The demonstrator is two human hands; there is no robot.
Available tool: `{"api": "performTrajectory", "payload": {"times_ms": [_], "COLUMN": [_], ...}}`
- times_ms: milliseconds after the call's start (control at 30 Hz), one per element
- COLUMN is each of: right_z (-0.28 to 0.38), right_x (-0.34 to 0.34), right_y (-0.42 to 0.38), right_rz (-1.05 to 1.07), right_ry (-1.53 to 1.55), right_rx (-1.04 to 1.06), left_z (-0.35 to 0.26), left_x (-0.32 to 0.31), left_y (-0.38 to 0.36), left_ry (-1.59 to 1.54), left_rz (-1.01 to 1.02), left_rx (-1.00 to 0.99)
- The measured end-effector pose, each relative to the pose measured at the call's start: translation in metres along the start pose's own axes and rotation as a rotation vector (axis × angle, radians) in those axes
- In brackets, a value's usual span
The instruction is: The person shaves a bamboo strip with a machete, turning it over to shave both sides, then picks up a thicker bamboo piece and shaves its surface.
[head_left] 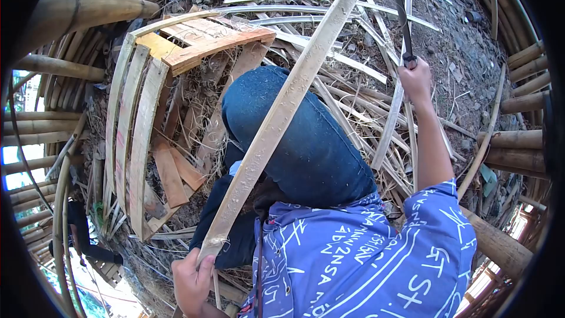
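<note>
Pale bamboo strip (287, 106) slants over the thigh (329, 165), left fingers (187, 266) closed round its near end, right fingers (411, 73) clenched on a long knife (404, 17), which could glance into the leg if the strip twists.

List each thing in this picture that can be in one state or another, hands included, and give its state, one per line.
Left hand: closed on the long strip's near end
Right hand: closed around the blade's handle
Long strip: held slantwise in front of the bent leg
Blade: bare, unsheathed
Slatted wooden crate: open, gaps between slats
Ground strips: loose, strewn, crossing
Bent leg: clothed, flecked with debris
</note>
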State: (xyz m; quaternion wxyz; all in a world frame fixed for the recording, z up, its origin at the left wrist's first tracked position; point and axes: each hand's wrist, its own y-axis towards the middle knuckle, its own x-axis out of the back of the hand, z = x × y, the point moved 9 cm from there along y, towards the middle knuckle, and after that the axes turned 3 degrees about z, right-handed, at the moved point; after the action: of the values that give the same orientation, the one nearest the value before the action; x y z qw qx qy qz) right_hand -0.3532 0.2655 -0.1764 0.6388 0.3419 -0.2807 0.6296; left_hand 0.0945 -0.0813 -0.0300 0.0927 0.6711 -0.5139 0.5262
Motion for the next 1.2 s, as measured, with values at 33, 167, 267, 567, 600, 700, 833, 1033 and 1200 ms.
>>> {"api": "performTrajectory", "payload": {"times_ms": [33,167,267,567,600,700,833,1033,1200], "right_z": [0.004,0.046,0.088,0.173,0.172,0.163,0.164,0.155,0.145], "right_x": [-0.003,-0.011,-0.007,0.026,0.026,0.020,0.015,-0.003,-0.007], "right_y": [-0.005,-0.031,-0.048,-0.071,-0.066,-0.041,-0.027,0.005,0.025], "right_rz": [-0.003,0.124,0.227,0.091,0.133,0.154,0.138,0.169,0.163], "right_ry": [0.007,0.504,0.705,0.305,0.175,-0.146,-0.233,-0.303,-0.349], "right_rx": [-0.009,-0.126,-0.141,0.409,0.356,0.326,0.418,0.322,0.277], "left_z": [0.012,0.020,0.010,-0.020,-0.021,-0.026,-0.025,-0.022,-0.021], "left_x": [-0.002,-0.011,-0.016,-0.021,-0.020,-0.011,-0.010,-0.014,-0.011], "left_y": [0.003,0.016,0.028,0.065,0.066,0.059,0.043,0.023,0.015], "left_ry": [-0.218,-0.359,-0.413,-0.371,-0.364,-0.239,-0.167,-0.157,-0.119], "left_rz": [0.055,0.082,0.111,0.080,0.082,0.002,-0.054,-0.062,-0.018], "left_rx": [0.131,0.216,0.227,0.070,0.056,-0.023,-0.008,0.056,0.094]}}
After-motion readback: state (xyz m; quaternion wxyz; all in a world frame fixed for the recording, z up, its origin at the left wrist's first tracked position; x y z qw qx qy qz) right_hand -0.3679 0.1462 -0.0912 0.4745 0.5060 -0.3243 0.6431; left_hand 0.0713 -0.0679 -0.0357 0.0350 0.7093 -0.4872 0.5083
